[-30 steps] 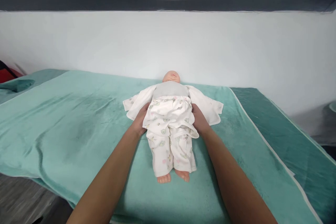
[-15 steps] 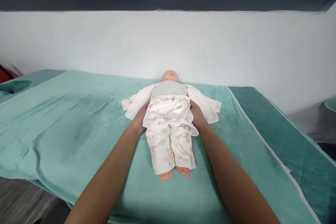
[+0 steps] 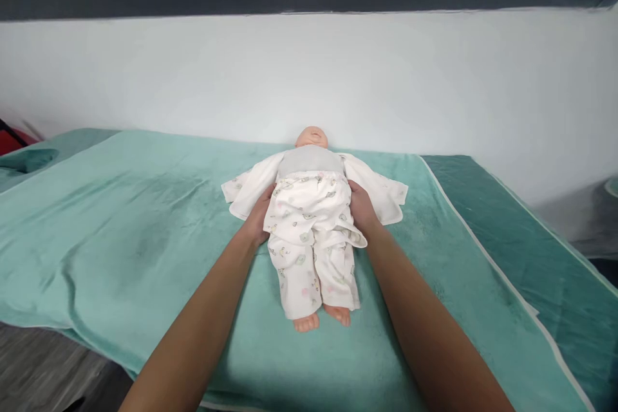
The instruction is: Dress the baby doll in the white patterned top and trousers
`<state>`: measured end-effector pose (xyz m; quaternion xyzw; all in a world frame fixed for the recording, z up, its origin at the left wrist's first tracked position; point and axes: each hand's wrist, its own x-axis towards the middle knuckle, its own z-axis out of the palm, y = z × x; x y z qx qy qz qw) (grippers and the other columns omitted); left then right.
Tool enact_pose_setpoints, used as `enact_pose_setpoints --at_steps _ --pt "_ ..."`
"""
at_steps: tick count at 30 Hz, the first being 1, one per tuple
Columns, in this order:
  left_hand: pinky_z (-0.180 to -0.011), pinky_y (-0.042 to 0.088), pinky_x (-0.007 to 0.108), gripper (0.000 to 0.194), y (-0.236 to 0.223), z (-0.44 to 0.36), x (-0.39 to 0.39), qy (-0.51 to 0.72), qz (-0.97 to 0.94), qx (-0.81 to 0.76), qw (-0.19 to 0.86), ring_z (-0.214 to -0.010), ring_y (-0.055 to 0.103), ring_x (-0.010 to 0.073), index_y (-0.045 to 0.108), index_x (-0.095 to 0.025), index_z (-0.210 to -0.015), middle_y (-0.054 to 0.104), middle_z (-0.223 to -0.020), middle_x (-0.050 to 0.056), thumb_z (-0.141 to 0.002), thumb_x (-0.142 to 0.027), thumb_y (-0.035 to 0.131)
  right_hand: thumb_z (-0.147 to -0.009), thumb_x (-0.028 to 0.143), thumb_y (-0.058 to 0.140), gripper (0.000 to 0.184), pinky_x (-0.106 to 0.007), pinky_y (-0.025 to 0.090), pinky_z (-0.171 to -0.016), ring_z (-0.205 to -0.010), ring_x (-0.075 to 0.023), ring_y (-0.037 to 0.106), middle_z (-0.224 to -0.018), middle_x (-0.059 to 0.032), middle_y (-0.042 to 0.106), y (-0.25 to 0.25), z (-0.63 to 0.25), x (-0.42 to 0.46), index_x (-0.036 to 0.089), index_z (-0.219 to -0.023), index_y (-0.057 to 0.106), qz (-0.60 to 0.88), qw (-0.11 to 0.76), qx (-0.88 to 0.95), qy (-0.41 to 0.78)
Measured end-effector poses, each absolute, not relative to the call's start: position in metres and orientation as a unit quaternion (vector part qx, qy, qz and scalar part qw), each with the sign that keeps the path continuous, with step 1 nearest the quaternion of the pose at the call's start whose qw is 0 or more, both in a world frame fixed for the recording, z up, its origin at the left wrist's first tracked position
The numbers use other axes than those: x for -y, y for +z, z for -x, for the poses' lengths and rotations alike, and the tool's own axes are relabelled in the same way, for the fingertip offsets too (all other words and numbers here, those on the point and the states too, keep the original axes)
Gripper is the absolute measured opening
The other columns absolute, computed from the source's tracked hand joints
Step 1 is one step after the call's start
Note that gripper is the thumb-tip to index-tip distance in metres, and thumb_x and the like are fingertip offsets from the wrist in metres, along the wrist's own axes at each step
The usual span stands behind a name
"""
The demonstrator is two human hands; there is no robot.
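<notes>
Doll (image 3: 311, 159) midway between left hand (image 3: 258, 217) and right hand (image 3: 362, 209), long axis toward blanket's (image 3: 145, 238) far edge; fingers at pants' (image 3: 309, 209) sides, tips hidden, can't tell grip.

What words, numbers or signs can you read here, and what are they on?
None: no readable word, label, brand, number or sign shows.
The doll's white trousers have little printed shapes, too small to tell whether any lettering is among them.
The white jacket has faint prints on its cuffs, also too small to make out.
No writing shows on the doll's grey torso, the green blanket or the white wall.
</notes>
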<state>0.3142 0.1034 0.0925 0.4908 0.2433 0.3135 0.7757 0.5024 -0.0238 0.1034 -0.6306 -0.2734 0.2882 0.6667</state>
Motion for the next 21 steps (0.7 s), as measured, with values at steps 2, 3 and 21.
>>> enact_pose_setpoints --at_steps 2,3,21 --pt "-0.096 0.056 0.036 0.046 0.094 -0.313 -0.101 0.306 -0.481 -0.217 0.793 -0.111 0.069 0.0284 0.069 -0.022 -0.115 0.077 -0.102 0.005 -0.071 -0.027 0.083 -0.069 0.034 0.06 0.035 -0.034 0.052 -0.078 -0.091 -0.0256 0.064 -0.097 -0.0048 0.076 0.104 -0.504 0.026 0.019 -0.098 0.072 0.639 0.654 0.295 0.277" --pt "-0.096 0.056 0.037 0.046 0.094 -0.312 -0.1 0.3 -0.477 -0.206 0.8 -0.111 0.069 0.0288 0.07 -0.022 -0.114 0.077 -0.103 0.006 -0.07 -0.028 0.083 -0.069 0.035 0.06 0.034 -0.035 0.052 -0.081 -0.093 -0.026 0.063 -0.098 -0.0053 0.076 0.104 -0.506 0.027 0.019 -0.097 0.072 0.644 0.648 0.304 0.269" --pt "-0.098 0.056 0.045 0.045 0.093 -0.308 -0.097 0.226 -0.507 -0.212 0.804 -0.115 0.067 0.0373 0.076 -0.018 -0.102 0.078 -0.103 0.011 -0.06 -0.031 0.089 -0.071 0.043 0.07 0.028 -0.043 0.053 -0.093 -0.105 -0.0302 0.064 -0.102 -0.0094 0.075 0.104 -0.505 0.029 0.021 -0.089 0.069 0.617 0.643 0.331 0.312"
